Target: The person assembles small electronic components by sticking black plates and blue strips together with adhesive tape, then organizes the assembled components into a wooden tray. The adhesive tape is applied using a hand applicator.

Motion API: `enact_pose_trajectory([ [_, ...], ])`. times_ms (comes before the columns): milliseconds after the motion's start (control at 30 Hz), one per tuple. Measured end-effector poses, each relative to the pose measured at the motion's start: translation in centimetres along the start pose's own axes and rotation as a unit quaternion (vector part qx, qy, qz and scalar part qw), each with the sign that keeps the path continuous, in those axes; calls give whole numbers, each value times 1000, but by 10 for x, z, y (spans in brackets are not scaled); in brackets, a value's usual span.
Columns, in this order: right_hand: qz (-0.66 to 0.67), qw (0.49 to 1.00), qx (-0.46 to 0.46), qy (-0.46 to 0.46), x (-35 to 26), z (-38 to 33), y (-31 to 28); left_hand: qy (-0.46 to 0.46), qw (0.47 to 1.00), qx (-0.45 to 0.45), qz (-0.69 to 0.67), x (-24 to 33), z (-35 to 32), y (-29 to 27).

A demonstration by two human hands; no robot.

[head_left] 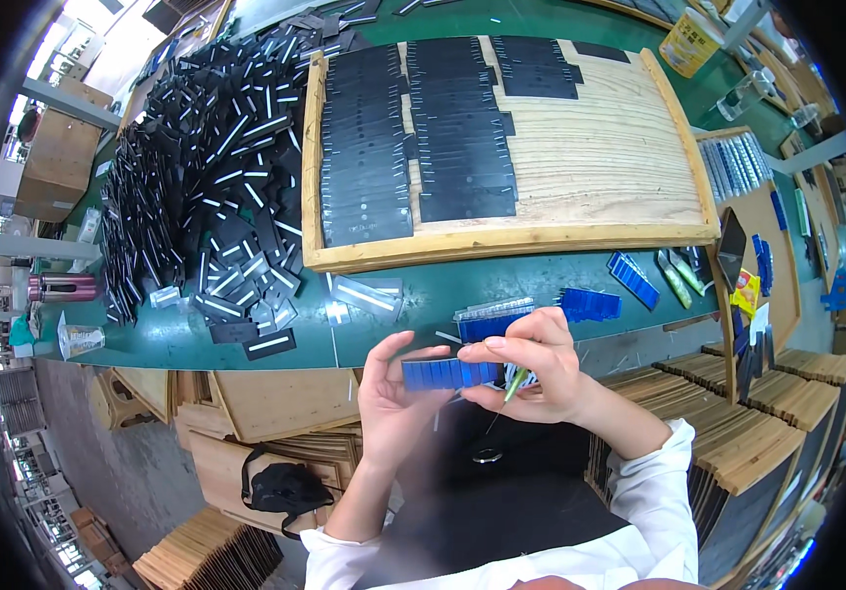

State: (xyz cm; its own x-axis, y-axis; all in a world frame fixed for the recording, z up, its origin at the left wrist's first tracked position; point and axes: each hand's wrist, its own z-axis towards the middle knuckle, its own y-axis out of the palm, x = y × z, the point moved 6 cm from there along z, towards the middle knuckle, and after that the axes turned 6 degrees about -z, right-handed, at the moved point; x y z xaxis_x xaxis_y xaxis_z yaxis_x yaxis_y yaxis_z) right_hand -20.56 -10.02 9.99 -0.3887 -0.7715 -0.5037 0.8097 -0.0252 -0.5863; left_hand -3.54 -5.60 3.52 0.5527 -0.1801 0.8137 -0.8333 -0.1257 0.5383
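Note:
In front of my body, over the table's near edge, I hold a blue segmented strip (447, 374) roughly level. My left hand (388, 403) is closed on its left end, with thumb and fingers around it. At the other end, my right hand (531, 369) pinches the strip between thumb and fingers. A slim green tool (514, 384) with a thin pointed tip also sits in that right hand; its exact kind is unclear. Just beyond my fingers, more blue strips (590, 304) and a clear-topped blue stack (494, 320) lie on the green table (295, 354).
A wooden tray (590, 167) holds rows of black pieces. To its left is a big heap of black pieces (216, 147) with white stripes. Green-handled tools (675, 280) lie at right; a clear cup (81, 339) stands at left. Stacked wooden boards (737, 433) are beside me.

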Motion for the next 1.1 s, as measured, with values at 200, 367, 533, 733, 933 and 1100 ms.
enact_pose_trajectory([
  [200,-2,1000,3,-2,2,-2,0,-8,1000,2,-1,-1,0,2],
  [367,-2,1000,8,-7,1,0,-1,-3,1000,-2,-2,1,0,1],
  [533,-7,1000,-13,0,5,-3,3,1,1000,-5,5,3,0,0],
  [733,19,996,-33,84,10,13,-1,10,999,-3,31,10,-4,4],
  [933,46,978,-125,162,14,23,9,61,991,-24,113,27,-10,14],
  [1100,97,965,-118,211,22,27,-5,65,991,-23,118,29,-7,13],
])
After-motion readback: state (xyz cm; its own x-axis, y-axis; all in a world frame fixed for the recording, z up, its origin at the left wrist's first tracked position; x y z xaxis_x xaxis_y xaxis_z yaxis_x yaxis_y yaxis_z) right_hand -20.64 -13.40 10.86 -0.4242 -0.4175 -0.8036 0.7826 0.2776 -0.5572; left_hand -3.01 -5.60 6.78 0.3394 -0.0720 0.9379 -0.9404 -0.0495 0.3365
